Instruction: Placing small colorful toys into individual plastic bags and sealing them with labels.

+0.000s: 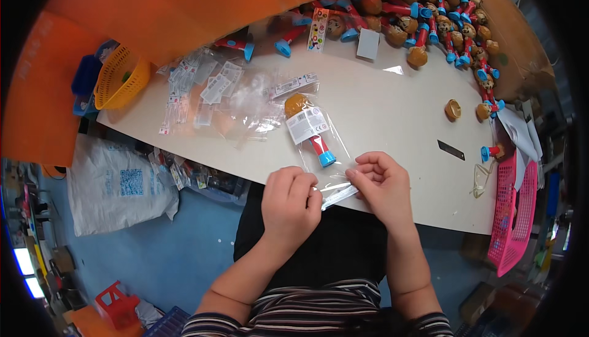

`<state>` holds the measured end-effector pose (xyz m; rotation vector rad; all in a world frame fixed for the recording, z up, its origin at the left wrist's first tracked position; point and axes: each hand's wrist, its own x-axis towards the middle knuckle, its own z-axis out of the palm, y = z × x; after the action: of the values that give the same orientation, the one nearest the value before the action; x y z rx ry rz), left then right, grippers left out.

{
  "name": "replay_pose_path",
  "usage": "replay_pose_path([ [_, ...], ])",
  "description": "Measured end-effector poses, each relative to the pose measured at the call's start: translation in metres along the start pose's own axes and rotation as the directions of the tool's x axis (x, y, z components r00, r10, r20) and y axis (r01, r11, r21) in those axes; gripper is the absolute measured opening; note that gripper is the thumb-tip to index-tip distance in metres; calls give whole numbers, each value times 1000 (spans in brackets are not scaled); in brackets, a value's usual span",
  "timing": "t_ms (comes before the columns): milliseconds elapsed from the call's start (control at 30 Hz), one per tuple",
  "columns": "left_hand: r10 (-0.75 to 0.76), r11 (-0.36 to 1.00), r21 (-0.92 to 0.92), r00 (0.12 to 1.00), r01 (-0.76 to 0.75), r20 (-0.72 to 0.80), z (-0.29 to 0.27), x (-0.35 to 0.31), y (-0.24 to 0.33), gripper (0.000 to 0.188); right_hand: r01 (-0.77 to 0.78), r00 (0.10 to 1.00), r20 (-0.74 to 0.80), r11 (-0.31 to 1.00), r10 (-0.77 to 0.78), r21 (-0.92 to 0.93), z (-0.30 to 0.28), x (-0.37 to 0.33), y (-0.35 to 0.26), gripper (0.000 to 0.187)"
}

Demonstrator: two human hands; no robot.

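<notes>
in the head view, the left hand (291, 205) has its fingers curled over the left end of a pale, shiny strip (338, 196) at the near edge of a clear bag (338, 137); the grip looks like a pinch, though the thumb is hidden. the right hand (385, 193) pinches near the strip's other end between thumb and forefinger, the remaining fingers loosely bent.

the bag lies on the white table (392, 116), close to its front edge. within it is a red and blue toy (320, 147), its round brown head away from the person and blue base toward them, partly covered by a white label (307, 125); whether that sits inside or outside the plastic, i cannot tell.

the step in hand seems to be closing the bag's near end. the next move probably calls for keeping the strip taut and level, then folding or pressing it flat without creases.

flat clear bags (248, 101) lie to the left; similar toys (454, 27) are heaped at the far right.
</notes>
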<state>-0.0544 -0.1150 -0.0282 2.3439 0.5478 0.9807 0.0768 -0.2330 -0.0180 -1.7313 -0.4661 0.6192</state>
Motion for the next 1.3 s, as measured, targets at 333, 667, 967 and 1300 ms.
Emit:
replay_pose_path([
  [333,72,997,-7,993,-71,93,2,-3,30,20,-380,891,340,905,301,193,-11,-5,-10,19],
  [667,39,999,14,991,-41,125,17,-10,23,14,-352,916,275,913,291,208,-6,-12,-3,17],
  [967,50,955,-296,978,13,205,7,-3,4,14,-336,936,203,901,288,274,3,-15,2,16],
  [1300,-472,406,-746,820,528,323,-93,-4,-80,12,-287,955,143,930,260,229,3,-9,-2,18],
])
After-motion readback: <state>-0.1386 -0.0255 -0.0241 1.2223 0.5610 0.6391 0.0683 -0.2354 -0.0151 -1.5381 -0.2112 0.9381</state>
